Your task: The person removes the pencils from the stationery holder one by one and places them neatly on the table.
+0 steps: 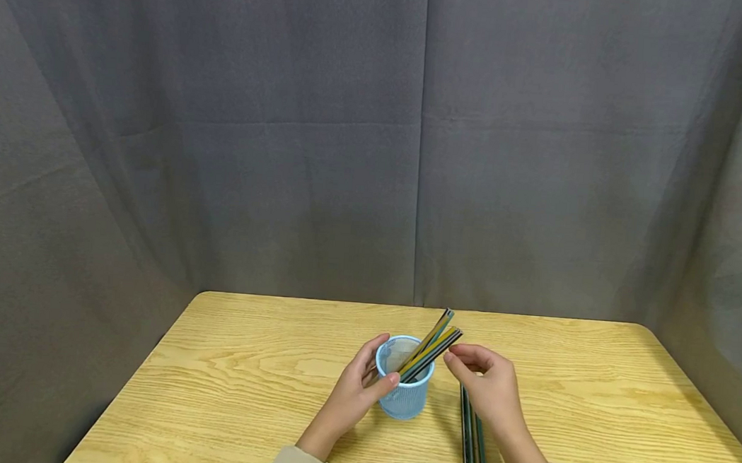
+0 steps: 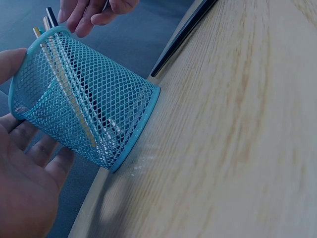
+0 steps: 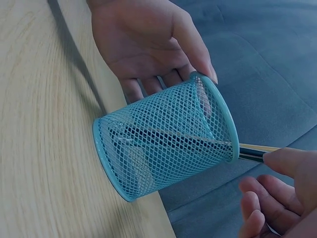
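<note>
A light-blue mesh pencil cup stands on the table, tipped slightly in the wrist views. My left hand holds it from the left, thumb at the rim and fingers round the far side. Several pencils, striped yellow, black and green, lean in the cup toward the right, their upper ends above the rim. Beside those ends is my right hand, its thumb and index fingertips right at the pencils and its other fingers loosely bent. Through the mesh, the pencils' lower parts show.
More dark pencils lie side by side on the wooden table, right of the cup and partly under the right hand; their metal-banded ends face me. Grey curtains hang behind the table and at both sides.
</note>
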Available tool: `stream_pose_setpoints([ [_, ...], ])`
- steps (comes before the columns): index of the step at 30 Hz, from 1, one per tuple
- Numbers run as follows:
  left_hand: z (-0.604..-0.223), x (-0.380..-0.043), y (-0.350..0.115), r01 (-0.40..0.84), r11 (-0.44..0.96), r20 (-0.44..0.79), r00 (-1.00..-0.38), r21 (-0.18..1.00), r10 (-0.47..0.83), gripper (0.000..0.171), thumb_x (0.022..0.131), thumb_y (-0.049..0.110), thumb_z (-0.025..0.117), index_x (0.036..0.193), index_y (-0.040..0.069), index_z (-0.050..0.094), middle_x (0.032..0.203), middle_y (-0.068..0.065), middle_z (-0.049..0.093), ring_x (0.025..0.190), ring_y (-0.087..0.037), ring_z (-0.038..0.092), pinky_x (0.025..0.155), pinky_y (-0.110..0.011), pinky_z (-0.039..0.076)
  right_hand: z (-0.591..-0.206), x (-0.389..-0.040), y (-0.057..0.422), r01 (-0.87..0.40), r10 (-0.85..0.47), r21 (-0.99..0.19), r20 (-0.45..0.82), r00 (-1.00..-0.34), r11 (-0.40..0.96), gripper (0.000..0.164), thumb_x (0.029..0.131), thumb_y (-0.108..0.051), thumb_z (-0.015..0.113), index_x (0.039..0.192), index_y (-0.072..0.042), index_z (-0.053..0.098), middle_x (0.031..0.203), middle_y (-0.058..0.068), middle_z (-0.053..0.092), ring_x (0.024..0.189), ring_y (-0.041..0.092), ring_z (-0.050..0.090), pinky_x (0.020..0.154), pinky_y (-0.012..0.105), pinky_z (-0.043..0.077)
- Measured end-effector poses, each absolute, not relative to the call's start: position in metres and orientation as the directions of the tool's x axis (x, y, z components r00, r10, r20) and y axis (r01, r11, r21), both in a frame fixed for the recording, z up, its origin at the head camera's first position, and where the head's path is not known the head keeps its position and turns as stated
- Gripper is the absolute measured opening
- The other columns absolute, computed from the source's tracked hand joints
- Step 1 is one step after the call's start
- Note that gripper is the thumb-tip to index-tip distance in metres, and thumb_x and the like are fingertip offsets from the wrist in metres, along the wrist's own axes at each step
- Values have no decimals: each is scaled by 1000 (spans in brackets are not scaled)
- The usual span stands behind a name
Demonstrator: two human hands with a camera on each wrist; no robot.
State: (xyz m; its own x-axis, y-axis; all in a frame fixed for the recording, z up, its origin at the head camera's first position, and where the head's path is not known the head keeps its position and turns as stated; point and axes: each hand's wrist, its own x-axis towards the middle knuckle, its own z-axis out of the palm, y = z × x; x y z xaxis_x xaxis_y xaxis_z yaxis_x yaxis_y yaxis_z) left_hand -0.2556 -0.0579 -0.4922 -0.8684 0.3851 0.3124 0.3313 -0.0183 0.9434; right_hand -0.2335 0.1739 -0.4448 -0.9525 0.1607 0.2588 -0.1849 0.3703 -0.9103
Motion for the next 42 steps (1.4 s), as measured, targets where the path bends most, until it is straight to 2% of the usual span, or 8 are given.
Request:
stream_pose_setpoints([
  [8,-492,-256,-57,333,-12,312,-870,943,382,65,99,19,63,154,10,30,149,-14,44,138,-27,40,114,-45,31,-446,-233,168,-180,169,-916,253,-953,360,16,88,-14,76,99,-3,76,86,4,72,78,15,62,67,23,51],
  [19,-493,-257,-57,330,-12,309,-869,944,387,64,99,19,62,154,10,29,148,-13,45,138,-27,41,114,-45,31,-448,-231,161,-161,147,-933,217,-965,322,18,89,-17,76,100,-2,75,90,5,71,79,16,59,64,22,49],
  [28,-491,-256,-58,324,-28,308,-867,946,392,62,100,18,61,153,13,30,148,-13,44,138,-27,40,114,-46,30,-451,-231,157,-147,130,-948,190,-973,284,17,89,-17,76,99,-3,75,90,5,71,80,16,59,66,23,49],
  [42,-491,-256,-58,332,-38,320,-863,942,392,63,99,17,61,153,12,30,148,-13,45,138,-27,41,114,-46,30,-453,-230,153,-193,138,-940,238,-961,280,13,87,-16,78,94,-4,76,89,5,71,77,15,58,63,23,47],
])
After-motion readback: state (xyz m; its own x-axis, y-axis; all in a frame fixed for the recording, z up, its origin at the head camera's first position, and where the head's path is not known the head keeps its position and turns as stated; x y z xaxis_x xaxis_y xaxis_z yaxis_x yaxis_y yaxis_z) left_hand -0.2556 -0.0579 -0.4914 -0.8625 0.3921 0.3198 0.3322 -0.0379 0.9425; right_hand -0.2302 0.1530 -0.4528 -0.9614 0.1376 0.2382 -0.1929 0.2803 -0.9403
